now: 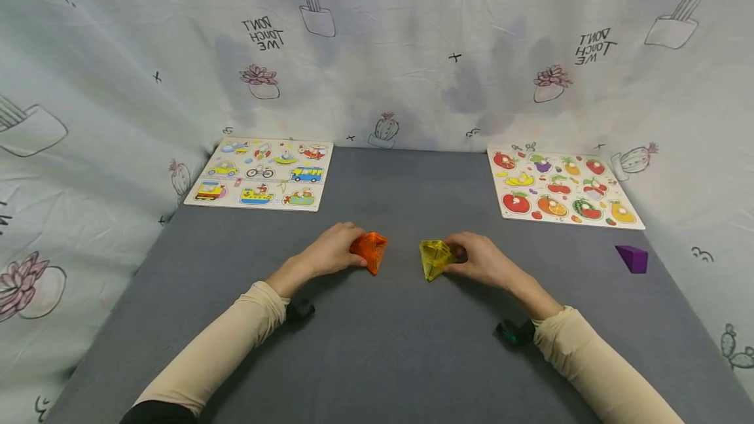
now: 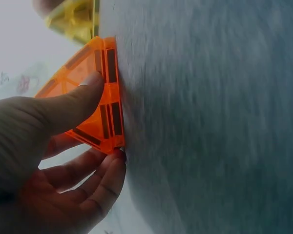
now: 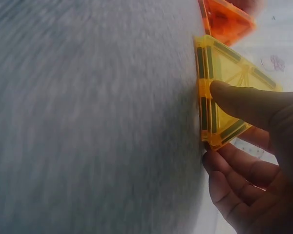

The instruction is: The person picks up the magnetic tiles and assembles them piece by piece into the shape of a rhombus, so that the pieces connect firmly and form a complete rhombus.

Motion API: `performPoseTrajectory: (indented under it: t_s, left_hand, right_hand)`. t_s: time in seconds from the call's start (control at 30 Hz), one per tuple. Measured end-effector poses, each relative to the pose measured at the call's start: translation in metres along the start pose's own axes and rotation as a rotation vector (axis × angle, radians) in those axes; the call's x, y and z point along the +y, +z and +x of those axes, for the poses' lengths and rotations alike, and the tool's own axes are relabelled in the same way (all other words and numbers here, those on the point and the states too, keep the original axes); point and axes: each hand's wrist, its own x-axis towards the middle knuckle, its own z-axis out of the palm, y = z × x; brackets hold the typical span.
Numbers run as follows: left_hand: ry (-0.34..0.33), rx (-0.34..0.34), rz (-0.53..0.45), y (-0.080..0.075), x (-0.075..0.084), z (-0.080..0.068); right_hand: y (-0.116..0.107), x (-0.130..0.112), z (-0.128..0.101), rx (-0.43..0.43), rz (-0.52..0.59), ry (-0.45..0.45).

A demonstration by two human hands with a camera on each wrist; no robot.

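Note:
My left hand [image 1: 334, 250] holds a translucent orange magnetic-tile pyramid [image 1: 371, 250] on the grey table. In the left wrist view, the thumb presses one face of the orange pyramid [image 2: 90, 119] and the fingers bend around its near corner. A matching yellow magnetic-tile pyramid [image 1: 433, 259] is pinched by my right hand [image 1: 485, 260]. The right wrist view shows that thumb on a face of the yellow pyramid [image 3: 227, 66], fingertips at its lower corner. Dark strips run along the tile edges. A gap separates the two pyramids, which stand side by side in front of me.
A purple pyramid-like block [image 1: 633, 259] sits by the table's right edge. At the back left lies a vehicle picture board [image 1: 277, 178], and at the back right a fruit picture board [image 1: 548, 182]. A cactus-print cloth [image 1: 383, 70] hangs behind the grey table [image 1: 400, 358].

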Motion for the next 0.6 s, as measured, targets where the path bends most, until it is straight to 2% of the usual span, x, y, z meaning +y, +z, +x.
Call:
performPoseTrajectory:
  t_s: [0.33, 0.6]
  left_hand:
    - [0.042, -0.002, -0.035, 0.012, 0.025, 0.012]
    - [0.045, 0.008, -0.042, 0.017, 0.031, 0.017]
  right_hand:
    - [0.010, -0.011, 0.010, -0.007, 0.034, 0.021]
    - [0.011, -0.016, 0.014, -0.001, 0.045, 0.006]
